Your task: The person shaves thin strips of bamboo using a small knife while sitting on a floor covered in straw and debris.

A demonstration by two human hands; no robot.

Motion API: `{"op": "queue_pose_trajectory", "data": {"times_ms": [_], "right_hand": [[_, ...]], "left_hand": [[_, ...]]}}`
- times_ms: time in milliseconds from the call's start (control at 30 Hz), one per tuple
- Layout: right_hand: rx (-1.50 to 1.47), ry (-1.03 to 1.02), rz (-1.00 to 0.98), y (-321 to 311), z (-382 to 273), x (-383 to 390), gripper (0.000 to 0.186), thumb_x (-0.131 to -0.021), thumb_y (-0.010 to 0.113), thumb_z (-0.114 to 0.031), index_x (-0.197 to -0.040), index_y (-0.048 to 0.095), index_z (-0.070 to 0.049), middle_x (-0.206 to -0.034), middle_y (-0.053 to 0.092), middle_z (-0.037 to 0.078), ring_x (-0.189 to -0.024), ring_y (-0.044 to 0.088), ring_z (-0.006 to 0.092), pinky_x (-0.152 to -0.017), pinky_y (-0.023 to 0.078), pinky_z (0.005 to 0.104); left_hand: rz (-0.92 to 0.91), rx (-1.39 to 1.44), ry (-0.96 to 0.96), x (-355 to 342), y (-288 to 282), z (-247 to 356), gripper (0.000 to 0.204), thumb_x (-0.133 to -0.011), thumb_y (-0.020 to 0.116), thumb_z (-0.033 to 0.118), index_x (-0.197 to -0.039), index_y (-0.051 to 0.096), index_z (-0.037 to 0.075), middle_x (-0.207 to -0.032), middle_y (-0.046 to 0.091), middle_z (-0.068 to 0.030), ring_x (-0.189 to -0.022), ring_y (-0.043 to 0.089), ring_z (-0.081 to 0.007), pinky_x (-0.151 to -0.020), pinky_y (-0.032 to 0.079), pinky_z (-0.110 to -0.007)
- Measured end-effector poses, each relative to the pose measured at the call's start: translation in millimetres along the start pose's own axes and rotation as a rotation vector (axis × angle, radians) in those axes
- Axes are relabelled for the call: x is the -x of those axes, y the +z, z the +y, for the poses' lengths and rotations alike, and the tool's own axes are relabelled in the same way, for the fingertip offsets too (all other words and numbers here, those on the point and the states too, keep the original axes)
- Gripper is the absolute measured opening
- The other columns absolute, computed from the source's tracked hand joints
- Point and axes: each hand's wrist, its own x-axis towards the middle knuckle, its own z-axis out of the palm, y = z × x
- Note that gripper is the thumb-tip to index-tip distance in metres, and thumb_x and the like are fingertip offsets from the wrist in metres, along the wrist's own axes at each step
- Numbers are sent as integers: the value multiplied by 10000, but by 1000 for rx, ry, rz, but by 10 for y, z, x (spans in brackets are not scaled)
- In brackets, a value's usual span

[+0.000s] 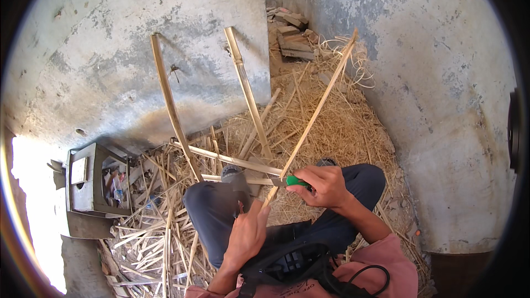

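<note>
My left hand [247, 234] is closed round the lower end of a long pale strip, which looks like split bamboo [317, 111]. From there the strip slants up and away to the right, its far end near the right wall. My right hand [321, 186] grips the green handle of a knife [296, 182]. The short dark blade lies across the strip just beyond my left hand, apparently touching it. Both hands are between my bent knees, and the right fingers hide part of the handle.
Two bamboo lengths lean on the far wall, one at left [168, 99] and one nearer the middle [246, 88]. Shavings [345, 132] cover the floor ahead, and split sticks [149, 248] lie at left. A box-like casing [91, 182] stands by the left wall; broken bricks [295, 47] fill the far corner.
</note>
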Motion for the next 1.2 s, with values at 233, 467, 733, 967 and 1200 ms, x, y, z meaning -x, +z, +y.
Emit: {"op": "queue_pose_trajectory", "data": {"times_ms": [233, 467, 733, 967, 1200], "right_hand": [[7, -3, 18, -16, 33, 0, 279, -890, 870, -327, -936, 748, -80, -721, 673, 23, -535, 633, 201, -485, 471, 334], [32, -7, 18, -37, 49, 23, 292, -897, 863, -340, -940, 745, -77, -723, 674, 34, -553, 645, 215, -505, 487, 346], [54, -16, 9, -73, 71, 16, 293, -904, 852, -360, -932, 752, -87, -728, 683, 26, -553, 651, 209, -496, 483, 342], [60, -18, 7, -82, 62, 7, 313, -917, 840, -378, -928, 748, -80, -715, 675, 30, -534, 636, 216, -493, 478, 348], [58, -21, 53, -125, 70, -36, 258, -888, 865, -329, -945, 766, -98, -750, 715, 19, -568, 677, 188, -494, 494, 323]], "left_hand": [[-13, -34, 3, 62, -23, -15, 269, -1165, 412, 178, -1009, 534, -3, -684, 532, -237, -670, 578, -509, -619, 417, -557], [0, -56, 18, 98, -21, -17, 256, -1163, 432, 184, -1030, 529, -12, -700, 542, -244, -679, 574, -515, -628, 415, -572], [3, -108, 22, 168, -19, -61, 265, -1158, 454, 194, -1135, 562, -47, -746, 586, -252, -717, 610, -500, -652, 432, -567], [-7, -82, -43, 208, -36, -91, 154, -1103, 529, 129, -1116, 550, -23, -764, 597, -265, -720, 615, -516, -634, 459, -592], [-7, -58, -66, 236, -30, -140, 129, -1083, 567, 112, -1118, 541, -10, -731, 602, -276, -712, 616, -531, -623, 475, -603]]}}
